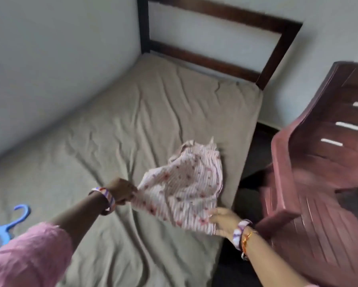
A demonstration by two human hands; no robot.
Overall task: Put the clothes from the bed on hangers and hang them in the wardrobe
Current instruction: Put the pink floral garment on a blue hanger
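hands [122, 190] [223, 223] gripping striped garment [184, 187], bed [112, 125]

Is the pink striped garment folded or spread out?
Neither: the pink striped floral garment is bunched, gripped by both hands over the bed.

One garment [186, 183]; one blue hanger [10, 224]; one bed [112, 131]; one chair [318, 172].

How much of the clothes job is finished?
Only one garment shows on the bed, so the rest may already be hung, though the wardrobe is out of view. In hand: the left hand and right hand each have a grip on the pink striped floral garment, lifting it off the sheet. Left to do: slip it onto the blue hanger lying on the bed and hang it up.
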